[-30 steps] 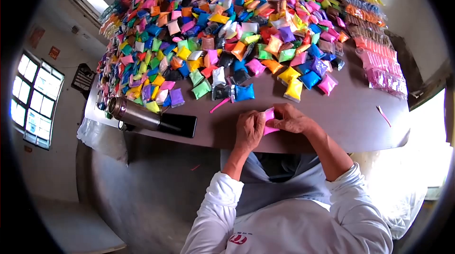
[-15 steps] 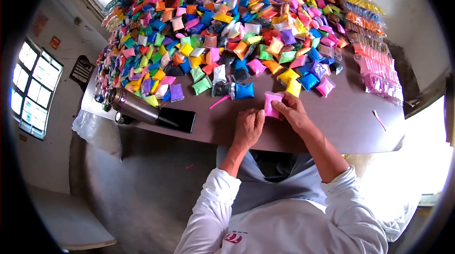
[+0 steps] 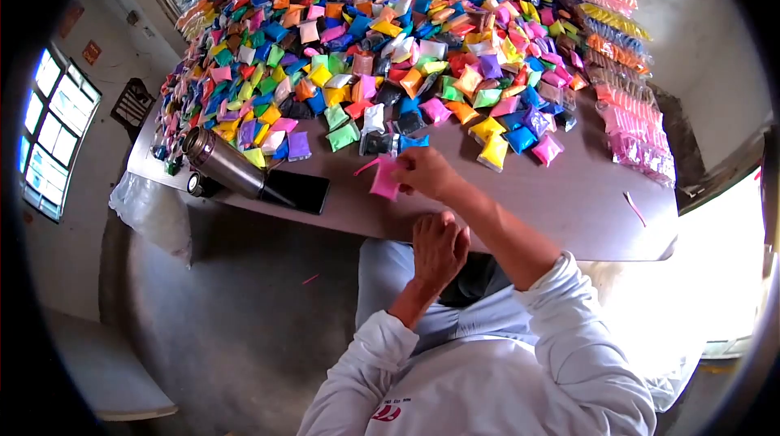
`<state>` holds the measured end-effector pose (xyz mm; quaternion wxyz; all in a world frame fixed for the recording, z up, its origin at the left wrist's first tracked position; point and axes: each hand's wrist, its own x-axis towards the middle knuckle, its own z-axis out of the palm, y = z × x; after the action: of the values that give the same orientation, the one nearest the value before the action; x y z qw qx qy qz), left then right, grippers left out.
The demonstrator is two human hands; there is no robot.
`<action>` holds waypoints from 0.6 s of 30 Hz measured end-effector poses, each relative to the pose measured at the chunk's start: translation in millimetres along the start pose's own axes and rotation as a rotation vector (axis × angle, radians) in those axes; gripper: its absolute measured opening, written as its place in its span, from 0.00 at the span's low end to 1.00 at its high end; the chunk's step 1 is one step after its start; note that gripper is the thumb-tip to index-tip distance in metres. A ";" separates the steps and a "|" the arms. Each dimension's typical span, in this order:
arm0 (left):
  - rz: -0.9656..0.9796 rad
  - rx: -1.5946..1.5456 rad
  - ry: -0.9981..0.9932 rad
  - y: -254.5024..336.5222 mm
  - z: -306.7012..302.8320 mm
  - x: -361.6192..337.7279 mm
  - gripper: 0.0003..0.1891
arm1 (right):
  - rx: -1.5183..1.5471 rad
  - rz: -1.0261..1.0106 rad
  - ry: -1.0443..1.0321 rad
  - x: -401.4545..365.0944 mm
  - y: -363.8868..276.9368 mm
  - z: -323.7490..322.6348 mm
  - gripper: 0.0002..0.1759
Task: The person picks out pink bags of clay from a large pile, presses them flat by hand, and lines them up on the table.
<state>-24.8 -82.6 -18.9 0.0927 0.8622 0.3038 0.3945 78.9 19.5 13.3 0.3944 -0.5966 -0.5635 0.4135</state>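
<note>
My right hand (image 3: 426, 173) reaches leftward over the table with a small pink packet (image 3: 384, 179) pinched in its fingers. Beside and partly behind that packet, a thin pink stick (image 3: 366, 167) shows on the table. My left hand (image 3: 439, 247) is closer to my body at the table's front edge. Its fingers are curled in, with nothing visible in them. Just beyond the pink packet lie a blue packet (image 3: 414, 142), partly covered by my right hand, and a black packet (image 3: 377, 143).
A large heap of colourful packets (image 3: 357, 46) covers the back of the table (image 3: 536, 208). Stacked clear bags (image 3: 621, 70) line the right side. A metal flask (image 3: 223, 161) and a dark phone (image 3: 299, 192) lie at the left front. Another thin stick (image 3: 634, 208) is far right.
My right hand has carried the pink packet leftward, to the thin pink stick. My left hand has come away from the packet and drawn back towards my body. The view has shifted slightly.
</note>
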 end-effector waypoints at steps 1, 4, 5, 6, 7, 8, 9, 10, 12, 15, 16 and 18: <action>-0.001 -0.002 0.004 3.3 0.0 -5.8 0.09 | 0.002 0.063 -0.025 5.1 -4.0 8.6 0.16; -0.039 -0.153 0.001 7.2 -6.3 -19.4 0.08 | 0.020 0.139 -0.080 7.3 -19.3 26.0 0.17; -0.041 -0.153 0.005 6.7 -8.0 -20.1 0.08 | 0.017 0.138 -0.083 9.4 -19.0 34.0 0.17; -0.044 -0.157 0.002 6.9 -9.7 -19.5 0.10 | -0.092 0.034 -0.008 11.2 -15.9 42.5 0.18; -0.046 -0.161 -0.002 6.8 -10.6 -19.2 0.13 | -0.200 -0.071 0.067 13.3 -12.3 49.1 0.18; -0.047 -0.162 0.001 5.0 -10.7 -19.9 0.13 | -0.202 -0.072 0.066 16.4 -8.6 54.2 0.18; -0.048 -0.163 -0.027 2.8 -10.6 -20.3 0.15 | -0.279 -0.064 0.107 18.2 -8.5 57.6 0.19; -0.049 -0.164 -0.056 1.0 -10.3 -20.1 0.17 | -0.356 -0.056 0.150 20.0 -7.8 59.1 0.20; -0.060 -0.180 -0.053 1.2 -10.2 -19.5 0.16 | -0.359 -0.067 0.166 20.6 -6.7 59.2 0.19; -0.058 -0.192 -0.038 5.6 -13.7 -16.3 0.13 | -0.345 -0.089 0.227 14.0 -10.7 57.0 0.17; -0.048 -0.183 -0.024 6.9 -14.7 -15.9 0.11 | -0.326 -0.104 0.267 10.1 -13.3 54.0 0.15; -0.057 -0.186 -0.030 5.8 -13.4 -16.5 0.09 | -0.345 -0.114 0.356 9.4 -10.0 43.6 0.12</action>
<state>-40.3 -98.1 -17.9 0.1879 0.8467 0.2889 0.4054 34.8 29.7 7.1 0.4023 -0.6860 -0.5800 0.1765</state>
